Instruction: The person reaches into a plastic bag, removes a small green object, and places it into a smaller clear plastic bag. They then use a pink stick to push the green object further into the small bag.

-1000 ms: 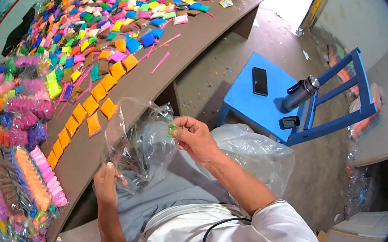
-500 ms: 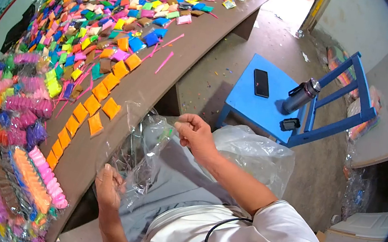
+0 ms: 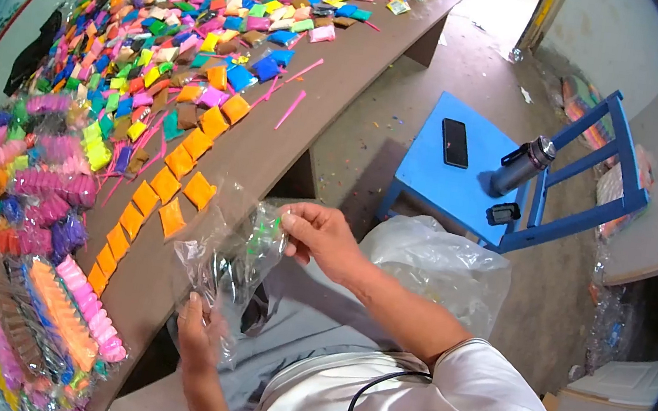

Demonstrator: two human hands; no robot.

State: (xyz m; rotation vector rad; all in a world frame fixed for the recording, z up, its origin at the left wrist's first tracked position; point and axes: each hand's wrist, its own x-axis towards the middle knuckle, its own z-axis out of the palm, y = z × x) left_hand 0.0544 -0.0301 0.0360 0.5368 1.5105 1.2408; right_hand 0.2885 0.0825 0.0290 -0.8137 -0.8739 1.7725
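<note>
A clear plastic bag (image 3: 234, 264) with a bit of green print hangs between my hands over my lap. My right hand (image 3: 316, 237) pinches its upper right edge. My left hand (image 3: 199, 330) grips the lower left side, fingers partly hidden behind the film. Just left of the bag, orange packets (image 3: 166, 183) lie in a slanting row on the brown table (image 3: 270, 148). Two of them, including one orange packet (image 3: 199, 191), sit beside the row, closest to the bag.
A large heap of small coloured packets (image 3: 194, 30) covers the table's far part. Bundled bagged packets (image 3: 53, 311) stack at the left end. On the right, a blue chair (image 3: 440, 183) holds a phone (image 3: 454, 143), a flask (image 3: 521, 166) and a small black object (image 3: 502, 214). A translucent bag (image 3: 445, 271) lies beside my lap.
Both hands and the clear bag have shifted; the bag is now lifted and spread more upright beside the table edge. My left hand has come slightly right. The whole view has turned a little.
</note>
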